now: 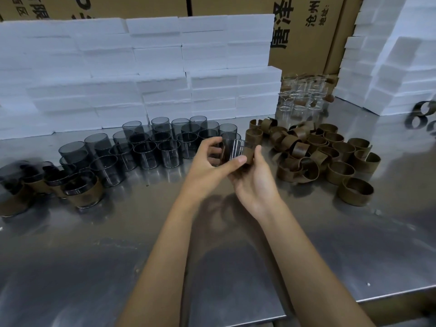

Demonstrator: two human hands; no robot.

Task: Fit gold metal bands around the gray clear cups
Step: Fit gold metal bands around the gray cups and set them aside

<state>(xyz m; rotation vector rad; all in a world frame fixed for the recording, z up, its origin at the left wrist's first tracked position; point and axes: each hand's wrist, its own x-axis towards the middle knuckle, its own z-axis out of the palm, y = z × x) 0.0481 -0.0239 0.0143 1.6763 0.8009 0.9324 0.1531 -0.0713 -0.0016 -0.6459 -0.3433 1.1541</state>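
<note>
- Above the steel counter [236, 267], the left hand [207, 166] and right hand [257, 182] both grip one gray clear plastic cup [230, 147], with a gold metal band [250, 151] at its right end under the right hand's fingers.
- Left of the hands stand bare gray cups [146, 147]; banded cups [82, 190] sit far left.
- A heap of loose gold bands [318, 152] lies right.
- White foam blocks [141, 67] are stacked behind.

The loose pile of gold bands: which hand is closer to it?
Right. The right hand sits just beside the pile of gold bands; the left hand lies beyond it, on the cup's far side.
</note>
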